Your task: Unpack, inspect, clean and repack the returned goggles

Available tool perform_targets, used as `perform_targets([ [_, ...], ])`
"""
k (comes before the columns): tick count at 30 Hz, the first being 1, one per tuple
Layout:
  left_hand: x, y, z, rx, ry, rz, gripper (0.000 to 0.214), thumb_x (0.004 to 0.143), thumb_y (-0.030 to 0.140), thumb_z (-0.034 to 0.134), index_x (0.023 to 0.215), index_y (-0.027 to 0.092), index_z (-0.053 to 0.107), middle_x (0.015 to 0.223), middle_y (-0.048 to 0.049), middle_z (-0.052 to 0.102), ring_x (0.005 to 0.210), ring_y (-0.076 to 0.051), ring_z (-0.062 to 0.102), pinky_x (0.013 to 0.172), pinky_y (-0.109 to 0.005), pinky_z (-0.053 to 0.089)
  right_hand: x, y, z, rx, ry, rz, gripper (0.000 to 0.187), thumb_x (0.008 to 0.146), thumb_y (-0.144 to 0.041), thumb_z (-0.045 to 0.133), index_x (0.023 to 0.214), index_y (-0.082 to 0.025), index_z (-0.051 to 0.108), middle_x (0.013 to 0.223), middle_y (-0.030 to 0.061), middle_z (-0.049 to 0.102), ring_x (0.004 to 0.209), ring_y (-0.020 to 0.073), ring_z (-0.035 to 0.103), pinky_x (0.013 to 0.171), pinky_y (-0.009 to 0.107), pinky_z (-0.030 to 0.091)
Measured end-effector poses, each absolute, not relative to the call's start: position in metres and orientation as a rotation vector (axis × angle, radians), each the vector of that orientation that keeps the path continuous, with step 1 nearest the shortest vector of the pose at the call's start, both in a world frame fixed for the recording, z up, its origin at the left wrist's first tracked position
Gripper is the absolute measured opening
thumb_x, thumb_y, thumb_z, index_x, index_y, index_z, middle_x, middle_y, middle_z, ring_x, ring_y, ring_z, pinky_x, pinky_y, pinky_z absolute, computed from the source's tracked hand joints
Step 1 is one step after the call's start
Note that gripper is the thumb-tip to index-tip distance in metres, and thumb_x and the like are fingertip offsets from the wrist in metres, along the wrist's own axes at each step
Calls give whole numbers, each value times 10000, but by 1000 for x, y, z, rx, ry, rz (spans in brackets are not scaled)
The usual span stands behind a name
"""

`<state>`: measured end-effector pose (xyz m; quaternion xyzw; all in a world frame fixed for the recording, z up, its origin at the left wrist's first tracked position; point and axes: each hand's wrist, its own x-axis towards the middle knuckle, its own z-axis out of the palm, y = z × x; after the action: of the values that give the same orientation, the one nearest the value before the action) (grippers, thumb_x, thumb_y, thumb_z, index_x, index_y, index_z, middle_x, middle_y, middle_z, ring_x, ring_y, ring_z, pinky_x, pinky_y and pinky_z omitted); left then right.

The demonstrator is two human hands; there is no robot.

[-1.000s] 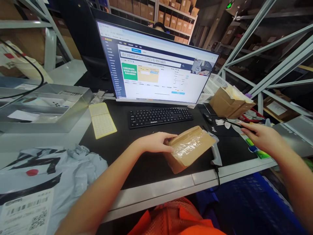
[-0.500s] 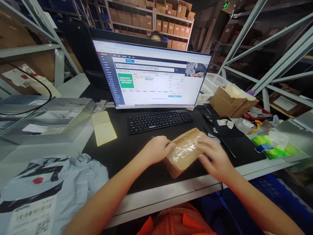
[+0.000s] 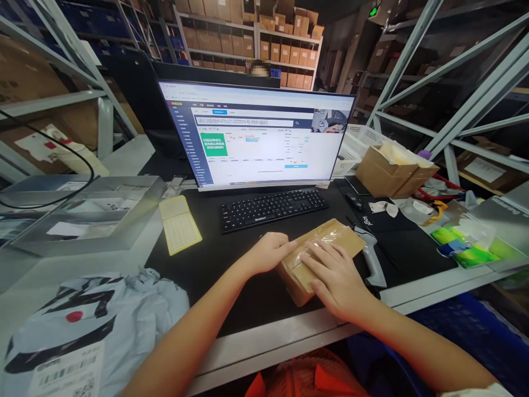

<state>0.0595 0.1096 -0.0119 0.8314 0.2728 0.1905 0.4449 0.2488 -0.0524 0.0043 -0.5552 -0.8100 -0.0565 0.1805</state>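
So the cardboard box [image 3: 342, 234] is on the table [image 3: 217, 300], at about 4 o'clock from the left hand [image 3: 268, 253]. Thumb's on its edge; can't tell how firm that grip is. Right hand [image 3: 342, 284] is even closer, spread flat over the top, not clamped. Long axis runs roughly 8-to-2 o'clock, far end pointing at 2, past the keyboard [image 3: 275, 209].

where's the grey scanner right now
In the head view, the grey scanner lies right of centre on the black desk mat, just right of the cardboard box under the right hand, with the mouse farther back.
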Motion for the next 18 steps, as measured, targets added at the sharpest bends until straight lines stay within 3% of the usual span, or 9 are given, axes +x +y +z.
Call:
perform_targets([
  [3,59,114,-15,2012,631,462,537,933,596,486,605,170,475,636,21,472,595,-108,411,549,-249,316,245,-53,6,-1593,-2260,-140,442,994,-314,466,1419,-250,571,1543,108,496,1415,334,420,1102,544,336],
  [9,57,114,-8,2097,662,500,551,896,626,541,588,173,480,608,20,463,595,-119,414,540,-256,309,239,-52,14,-1646,-2214,-135,309,971,-279,479,1220,-187,636,1539,154,484,1389,337,465,1073,568,415],
  [13,55,115,-7,2137,676,526,563,899,643,524,585,178,476,603,16,474,594,-125,417,546,-264,320,233,-43,26,-1621,-2271,-167,287,946,-239,510,1187,-194,659,1527,136,511,1399,326,477,1126,577,405],
  [18,54,115,-10,2141,661,524,544,939,598,468,596,176,487,622,18,485,601,-121,408,564,-269,314,228,-40,34,-1609,-2379,-279,339,971,-227,459,1233,-166,665,1580,141,443,1464,354,398,1130,612,386],
])
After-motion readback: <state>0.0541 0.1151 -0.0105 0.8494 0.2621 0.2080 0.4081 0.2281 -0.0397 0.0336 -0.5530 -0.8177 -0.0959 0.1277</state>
